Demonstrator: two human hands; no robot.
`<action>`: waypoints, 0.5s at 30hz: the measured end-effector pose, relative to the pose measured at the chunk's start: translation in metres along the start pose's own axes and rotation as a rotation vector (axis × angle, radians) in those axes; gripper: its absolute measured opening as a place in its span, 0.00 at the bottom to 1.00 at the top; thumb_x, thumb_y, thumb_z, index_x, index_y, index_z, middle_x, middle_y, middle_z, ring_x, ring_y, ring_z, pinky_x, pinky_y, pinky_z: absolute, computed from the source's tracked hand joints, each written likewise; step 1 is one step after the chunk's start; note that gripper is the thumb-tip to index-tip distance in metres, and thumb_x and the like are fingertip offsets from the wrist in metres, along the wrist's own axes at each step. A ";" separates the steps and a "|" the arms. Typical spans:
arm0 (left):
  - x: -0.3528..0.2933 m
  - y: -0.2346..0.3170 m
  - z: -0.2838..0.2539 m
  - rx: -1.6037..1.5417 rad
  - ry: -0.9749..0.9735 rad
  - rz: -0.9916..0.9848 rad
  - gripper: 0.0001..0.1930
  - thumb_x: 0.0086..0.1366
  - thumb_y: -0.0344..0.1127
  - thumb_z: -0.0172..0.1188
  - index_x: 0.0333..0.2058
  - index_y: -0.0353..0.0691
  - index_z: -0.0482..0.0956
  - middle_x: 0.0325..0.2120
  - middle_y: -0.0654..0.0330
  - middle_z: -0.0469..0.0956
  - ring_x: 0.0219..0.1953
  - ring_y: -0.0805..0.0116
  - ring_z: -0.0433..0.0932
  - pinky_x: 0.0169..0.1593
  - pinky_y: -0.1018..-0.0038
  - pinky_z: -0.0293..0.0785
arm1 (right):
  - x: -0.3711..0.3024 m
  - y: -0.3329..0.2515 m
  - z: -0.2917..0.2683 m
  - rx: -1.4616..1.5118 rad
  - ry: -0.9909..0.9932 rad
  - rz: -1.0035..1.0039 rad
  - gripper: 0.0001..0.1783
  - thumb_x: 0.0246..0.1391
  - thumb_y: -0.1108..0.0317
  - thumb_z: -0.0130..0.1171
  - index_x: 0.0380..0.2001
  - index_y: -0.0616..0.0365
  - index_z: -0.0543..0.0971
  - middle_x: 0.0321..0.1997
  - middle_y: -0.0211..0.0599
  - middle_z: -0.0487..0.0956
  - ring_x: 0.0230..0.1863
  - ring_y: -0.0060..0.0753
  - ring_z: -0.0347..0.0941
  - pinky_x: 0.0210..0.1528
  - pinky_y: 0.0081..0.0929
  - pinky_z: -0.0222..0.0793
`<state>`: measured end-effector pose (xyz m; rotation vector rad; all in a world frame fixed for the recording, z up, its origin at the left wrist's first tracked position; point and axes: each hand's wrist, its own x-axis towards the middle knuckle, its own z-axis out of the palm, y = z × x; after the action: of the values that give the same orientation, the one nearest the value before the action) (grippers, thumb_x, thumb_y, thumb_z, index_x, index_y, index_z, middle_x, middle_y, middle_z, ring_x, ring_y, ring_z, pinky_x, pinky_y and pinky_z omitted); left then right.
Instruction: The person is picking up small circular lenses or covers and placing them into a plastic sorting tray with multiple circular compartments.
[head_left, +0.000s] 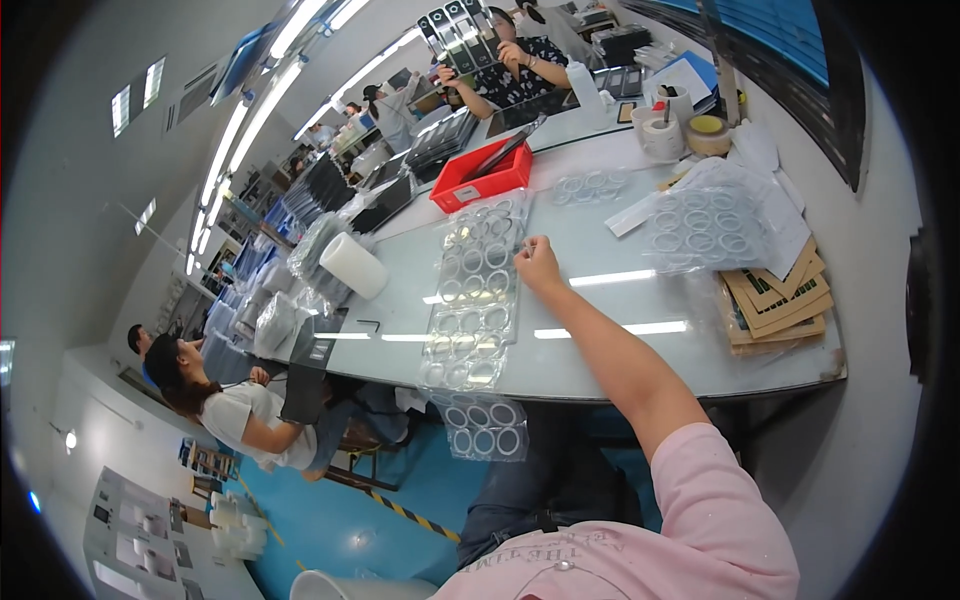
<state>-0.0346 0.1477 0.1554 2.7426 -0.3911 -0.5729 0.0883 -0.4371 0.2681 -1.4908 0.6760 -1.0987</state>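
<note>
My right hand (540, 262) is closed, its fingertips pinched together at the right edge of a long clear plastic sheet (470, 322). Whatever is in the pinch, if anything, is too small to make out. Rows of pale rings sit in the sheet, which runs from near a red bin toward me. At the near end, a section with more rings (484, 428) hangs over the table edge above my lap. Only my right arm, in a pink sleeve, shows; my left hand is out of view.
On the glossy table (610, 375) stand a red bin (484, 178), a white roll (354, 266), a bottle (588, 95) and a tape roll (708, 136). More ring sheets (700, 225) lie right, above brown cards (780, 310). Opposite, a person lifts a black panel (462, 38); another sits left.
</note>
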 end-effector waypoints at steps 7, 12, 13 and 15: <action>-0.034 -0.013 0.021 0.069 -0.065 -0.016 0.14 0.64 0.39 0.56 0.41 0.34 0.80 0.37 0.53 0.81 0.40 0.60 0.80 0.44 0.66 0.76 | -0.001 -0.004 0.007 0.031 -0.038 -0.032 0.21 0.47 0.68 0.58 0.43 0.66 0.68 0.37 0.57 0.78 0.39 0.55 0.77 0.43 0.42 0.72; -0.072 -0.020 0.059 0.070 -0.102 -0.043 0.14 0.64 0.39 0.56 0.41 0.35 0.80 0.37 0.52 0.81 0.40 0.60 0.80 0.44 0.66 0.76 | 0.012 0.011 0.011 -0.002 0.011 -0.042 0.19 0.47 0.69 0.59 0.43 0.63 0.70 0.33 0.45 0.78 0.31 0.36 0.77 0.36 0.31 0.73; -0.079 -0.021 0.066 0.068 -0.106 -0.047 0.14 0.64 0.39 0.56 0.41 0.35 0.80 0.37 0.52 0.81 0.40 0.59 0.80 0.43 0.66 0.76 | 0.015 0.014 0.009 0.025 0.003 0.004 0.19 0.47 0.70 0.59 0.44 0.63 0.70 0.33 0.45 0.78 0.30 0.35 0.76 0.34 0.31 0.73; -0.093 -0.024 0.076 0.064 -0.106 -0.067 0.14 0.64 0.39 0.55 0.41 0.35 0.80 0.37 0.52 0.81 0.40 0.59 0.80 0.43 0.65 0.76 | 0.012 0.016 0.009 -0.008 0.026 -0.109 0.20 0.47 0.70 0.59 0.45 0.63 0.70 0.32 0.44 0.77 0.28 0.33 0.75 0.32 0.31 0.72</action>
<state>-0.1445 0.1809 0.1121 2.8034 -0.3488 -0.7380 0.1038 -0.4469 0.2567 -1.5377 0.6233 -1.2012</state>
